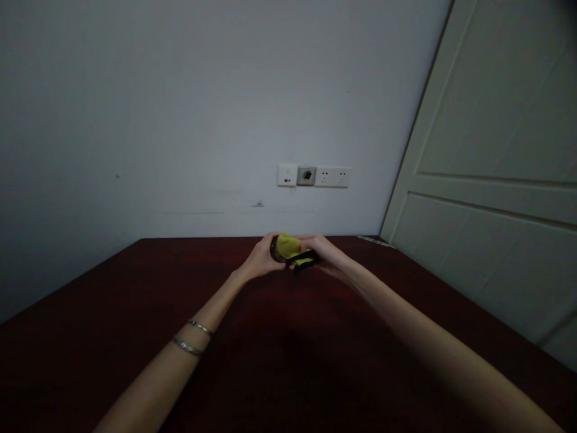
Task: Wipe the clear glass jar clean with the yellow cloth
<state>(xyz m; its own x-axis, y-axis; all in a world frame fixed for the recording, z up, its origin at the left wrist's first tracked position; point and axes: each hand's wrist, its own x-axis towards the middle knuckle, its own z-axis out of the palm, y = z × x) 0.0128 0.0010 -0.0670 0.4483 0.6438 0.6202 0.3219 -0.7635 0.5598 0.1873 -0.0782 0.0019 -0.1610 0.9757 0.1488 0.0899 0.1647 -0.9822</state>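
Observation:
Both my arms reach forward over a dark red table (135, 313). My left hand (260, 260) and my right hand (325, 251) meet near the table's far edge, fingers closed round a small bundle: a yellow cloth (288, 245) pressed against a dark, round-rimmed object (276, 252) that may be a pair of glasses. The left hand grips the dark rim, the right hand pinches the cloth over it. Two thin metal bangles (193, 337) sit on my left forearm. The dim light hides finer detail of the dark object.
A pale wall stands behind the table, with a row of wall sockets (314, 176) just above the hands. A white panelled door (496, 180) closes off the right side next to the table's right edge.

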